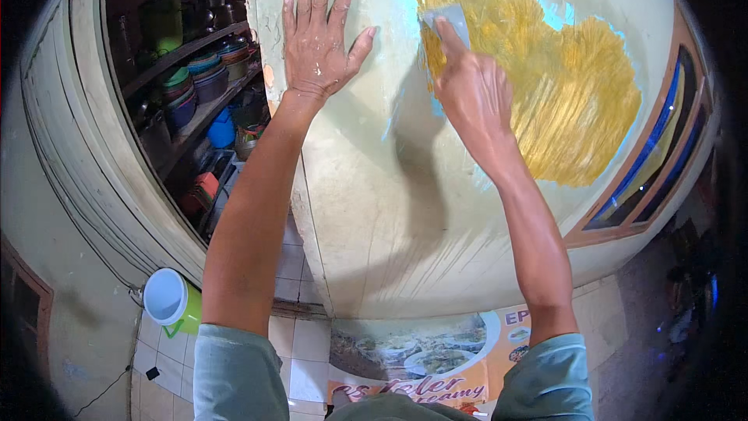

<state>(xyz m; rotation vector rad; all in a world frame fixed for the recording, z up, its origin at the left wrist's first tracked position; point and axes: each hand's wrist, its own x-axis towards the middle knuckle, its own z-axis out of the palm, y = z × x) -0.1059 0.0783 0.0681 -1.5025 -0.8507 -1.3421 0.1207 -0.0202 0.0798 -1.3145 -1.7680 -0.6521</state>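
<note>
My left hand (319, 56) lies flat against a pale, worn wall (351, 210), its fingers spread and nothing in its grasp. White specks dot the back of that hand. With my right hand (477, 93) I grip a grey, flat-bladed scraper (454, 19), the index finger pressed along its blade; the handle is hidden by my hand. The blade rests at the left edge of a large golden-brown streaky patch (545, 101) on the wall. Bright blue shows along parts of the patch's border.
Left of the wall's edge, a doorway opens onto dark shelves (187, 54) of pots and basins. A green pail with a pale inside (165, 297) stands at lower left. A printed banner (499, 359) covers floor below me. Right is a wood-framed window (647, 164).
</note>
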